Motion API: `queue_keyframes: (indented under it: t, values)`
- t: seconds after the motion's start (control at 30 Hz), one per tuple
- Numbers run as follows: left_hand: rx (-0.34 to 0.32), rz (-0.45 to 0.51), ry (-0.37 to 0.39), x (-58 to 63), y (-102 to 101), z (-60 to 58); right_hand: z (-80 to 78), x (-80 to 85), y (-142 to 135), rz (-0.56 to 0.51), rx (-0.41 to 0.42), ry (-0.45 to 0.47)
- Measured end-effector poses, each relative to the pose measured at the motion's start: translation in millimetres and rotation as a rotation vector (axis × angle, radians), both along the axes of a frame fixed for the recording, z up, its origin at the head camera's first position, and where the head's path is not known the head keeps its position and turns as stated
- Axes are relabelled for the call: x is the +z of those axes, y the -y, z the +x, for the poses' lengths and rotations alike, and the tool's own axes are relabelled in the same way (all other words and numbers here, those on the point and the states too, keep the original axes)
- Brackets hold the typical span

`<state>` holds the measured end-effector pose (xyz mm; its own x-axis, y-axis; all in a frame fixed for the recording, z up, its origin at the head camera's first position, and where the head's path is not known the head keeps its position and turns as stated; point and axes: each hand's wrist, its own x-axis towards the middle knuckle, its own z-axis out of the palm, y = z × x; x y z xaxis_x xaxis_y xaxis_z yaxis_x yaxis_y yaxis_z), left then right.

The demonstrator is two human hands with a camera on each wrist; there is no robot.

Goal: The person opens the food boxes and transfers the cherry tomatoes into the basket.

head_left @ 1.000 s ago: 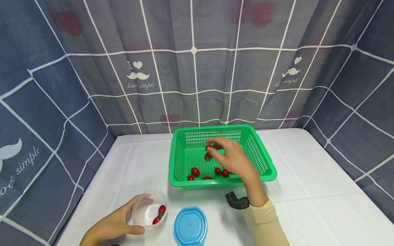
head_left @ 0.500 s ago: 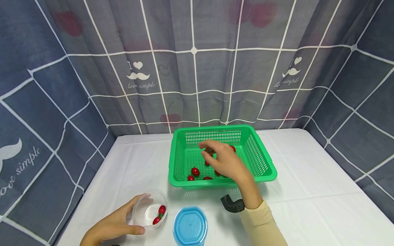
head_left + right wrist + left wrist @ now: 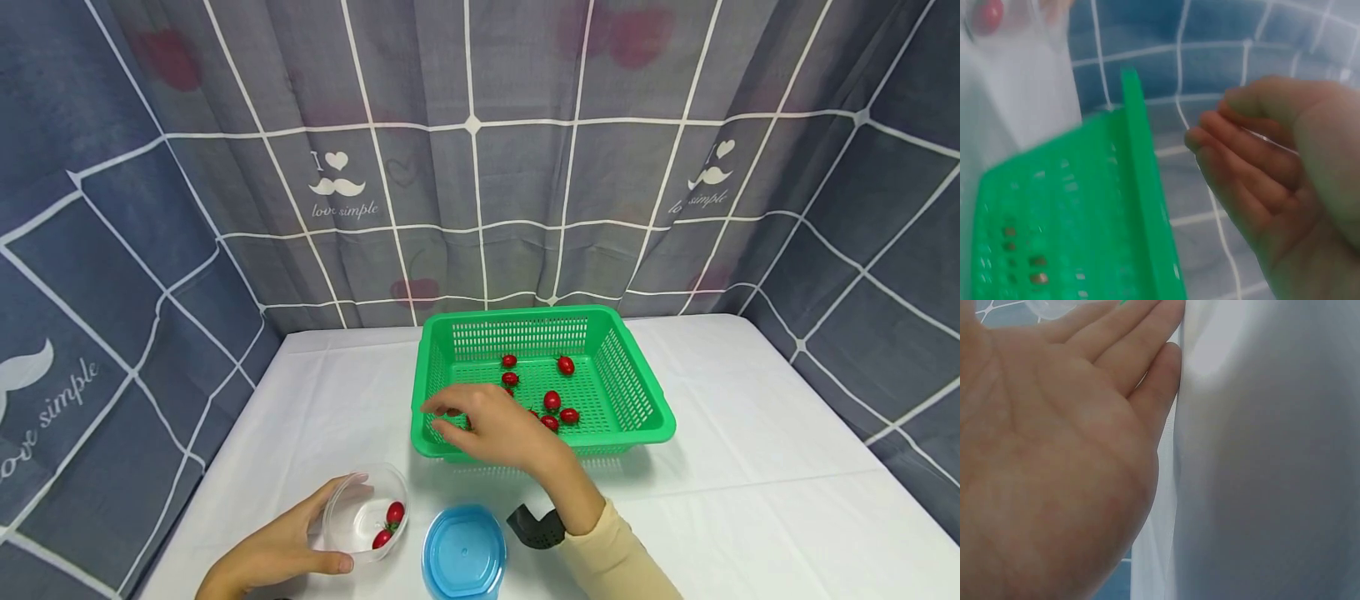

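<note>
In the head view my left hand (image 3: 281, 542) holds a clear round plastic tub (image 3: 347, 525), fingers along its far side and thumb at its near side. The tub leans to the right, with cherry tomatoes (image 3: 395, 512) low on that side. My right hand (image 3: 498, 425) is over the front left of a green basket (image 3: 652, 433), fingers loosely bent and fingertips apart. Nothing shows between those fingers in the right wrist view. Several more cherry tomatoes (image 3: 566, 365) lie on the basket floor, some hidden by this hand. The left wrist view shows mostly palm.
A blue lid (image 3: 465, 552) lies on the white tablecloth (image 3: 750, 467) between the tub and my right forearm. A grey checked curtain (image 3: 525, 183) stands behind the basket and along both sides. A black wrist mount (image 3: 536, 527) sits at my right wrist.
My right hand has moved left and toward me, from the basket's middle to its front left, uncovering tomatoes on the right. My left hand, the tub and the lid have stayed put.
</note>
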<state>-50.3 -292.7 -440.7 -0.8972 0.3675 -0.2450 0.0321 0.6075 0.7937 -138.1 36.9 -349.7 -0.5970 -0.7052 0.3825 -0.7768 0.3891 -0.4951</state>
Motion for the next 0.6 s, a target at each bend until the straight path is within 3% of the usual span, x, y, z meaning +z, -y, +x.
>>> queue_keyframes:
  t: [0.33, 0.6]
  values:
    - [-0.012, 0.023, 0.032, 0.6, 1, -0.8, 25.2, -12.9, 39, 0.152, 0.133, -0.036]
    - [-0.073, 0.101, -0.015, -0.2, 6, 1.0, 40.6, -32.5, 64, 0.287, 0.234, -0.106]
